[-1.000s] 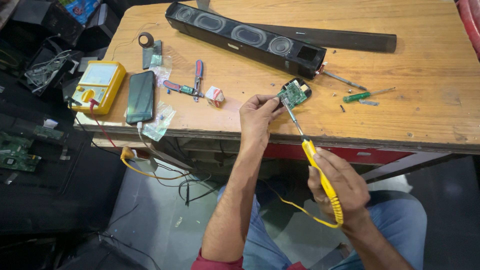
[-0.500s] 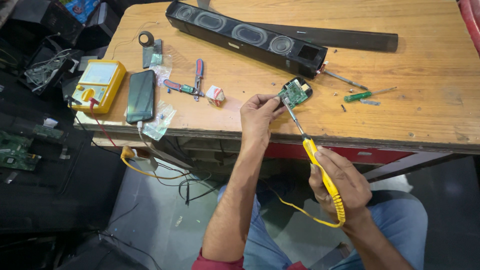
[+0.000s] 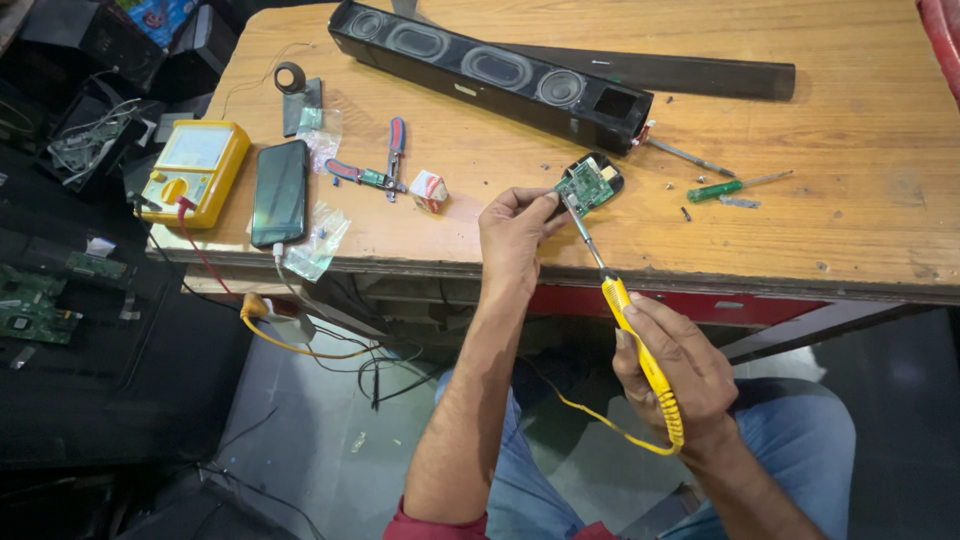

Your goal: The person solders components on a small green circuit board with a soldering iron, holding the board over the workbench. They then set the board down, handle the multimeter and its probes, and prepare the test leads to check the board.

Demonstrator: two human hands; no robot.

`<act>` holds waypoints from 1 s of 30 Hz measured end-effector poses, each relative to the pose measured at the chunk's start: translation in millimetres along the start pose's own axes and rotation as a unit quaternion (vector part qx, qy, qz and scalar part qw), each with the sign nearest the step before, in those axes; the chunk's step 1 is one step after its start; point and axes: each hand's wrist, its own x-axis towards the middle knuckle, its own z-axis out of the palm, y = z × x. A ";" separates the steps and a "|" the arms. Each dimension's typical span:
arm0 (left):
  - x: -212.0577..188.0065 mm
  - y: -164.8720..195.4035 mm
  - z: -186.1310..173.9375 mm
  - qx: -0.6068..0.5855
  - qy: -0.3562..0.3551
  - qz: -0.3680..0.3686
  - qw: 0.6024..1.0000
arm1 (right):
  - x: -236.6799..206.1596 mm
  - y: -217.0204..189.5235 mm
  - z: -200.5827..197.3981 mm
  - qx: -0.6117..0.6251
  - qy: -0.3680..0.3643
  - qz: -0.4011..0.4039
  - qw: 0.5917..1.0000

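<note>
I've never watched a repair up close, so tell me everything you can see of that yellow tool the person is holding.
The yellow tool looks like a soldering iron: a slim yellow plastic handle with a ribbed rear end, a thin metal shaft, and a yellow cord curving from its back. The right hand grips the handle like a pen. It slants up and leftward, its tip at the small green circuit board, which the left hand steadies near the edge of the wooden table.
</note>
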 end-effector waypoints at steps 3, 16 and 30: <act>-0.5 -0.2 -0.9 0.008 0.002 0.001 1.000 | -0.8 -0.4 0.3 0.003 -0.002 0.005 1.000; 1.7 -2.0 -0.7 -0.001 0.007 -0.002 1.000 | 1.9 -8.6 -10.1 -0.017 0.014 0.032 0.999; -4.2 7.1 4.3 0.021 0.012 -0.007 1.000 | 1.6 -1.8 -0.6 -0.004 0.013 0.013 1.000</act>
